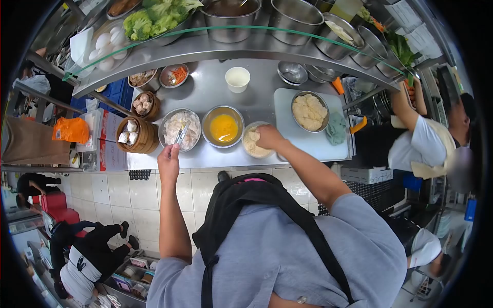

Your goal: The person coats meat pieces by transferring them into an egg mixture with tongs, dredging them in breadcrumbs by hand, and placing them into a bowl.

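- Left: bamboo steamer (149, 137) is being kept beside the work, filled with pale pieces.
- Left bowl (162, 134): white mixture (177, 122) is being held there; plenty being left, so most is being judged unused.
- Metal utensil (182, 132) is being gripped by the left hand (168, 161), tip over that mixture.
- Middle: egg (224, 127) is being held as even yellow liquid; beating is being judged done.
- Right of it, near edge: crumbs (251, 139) are being reached into by the right hand (269, 137); fingertips are being hidden, so grip can't be told. Crumb handling is being judged mid-step.
- Far right: mash (309, 112) is being left untouched on the board (285, 128), in its bowl (313, 130).
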Tool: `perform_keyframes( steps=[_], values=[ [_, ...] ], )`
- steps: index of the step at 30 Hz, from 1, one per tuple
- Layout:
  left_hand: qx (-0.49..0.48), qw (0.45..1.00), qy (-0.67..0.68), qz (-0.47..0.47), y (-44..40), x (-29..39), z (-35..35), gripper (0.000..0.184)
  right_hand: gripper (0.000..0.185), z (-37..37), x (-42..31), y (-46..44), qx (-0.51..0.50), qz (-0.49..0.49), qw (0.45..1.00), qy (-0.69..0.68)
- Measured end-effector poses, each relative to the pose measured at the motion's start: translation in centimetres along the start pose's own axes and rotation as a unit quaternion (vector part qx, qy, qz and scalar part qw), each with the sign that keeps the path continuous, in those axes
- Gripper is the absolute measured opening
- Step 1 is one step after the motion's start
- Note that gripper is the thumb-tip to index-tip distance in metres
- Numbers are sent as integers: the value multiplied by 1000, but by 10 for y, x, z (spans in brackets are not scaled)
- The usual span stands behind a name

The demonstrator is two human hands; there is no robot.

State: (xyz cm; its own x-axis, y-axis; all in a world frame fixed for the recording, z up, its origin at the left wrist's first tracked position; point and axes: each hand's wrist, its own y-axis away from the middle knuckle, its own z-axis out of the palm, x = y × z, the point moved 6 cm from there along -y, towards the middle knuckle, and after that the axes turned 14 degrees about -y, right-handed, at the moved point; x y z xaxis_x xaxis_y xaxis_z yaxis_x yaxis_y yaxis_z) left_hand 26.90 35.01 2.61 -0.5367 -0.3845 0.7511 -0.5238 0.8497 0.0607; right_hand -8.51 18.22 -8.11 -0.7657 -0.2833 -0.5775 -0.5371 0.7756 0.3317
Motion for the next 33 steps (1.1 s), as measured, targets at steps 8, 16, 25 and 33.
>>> perform_keyframes(
  steps=[8,16,25,33],
  values=[
    [-11,999,-23,-33,0,-7,-1,44,36,-19,10,-15,-125,14,992,7],
    [-37,999,-11,-36,4,-8,9,45,29,20,13,-1,-161,48,986,-18],
    [-23,999,-29,4,-6,14,9,42,29,24,14,-29,-129,18,991,-27],
    [-27,999,-24,14,-10,16,17,40,32,18,-2,-20,-128,11,990,-60]
  ],
)
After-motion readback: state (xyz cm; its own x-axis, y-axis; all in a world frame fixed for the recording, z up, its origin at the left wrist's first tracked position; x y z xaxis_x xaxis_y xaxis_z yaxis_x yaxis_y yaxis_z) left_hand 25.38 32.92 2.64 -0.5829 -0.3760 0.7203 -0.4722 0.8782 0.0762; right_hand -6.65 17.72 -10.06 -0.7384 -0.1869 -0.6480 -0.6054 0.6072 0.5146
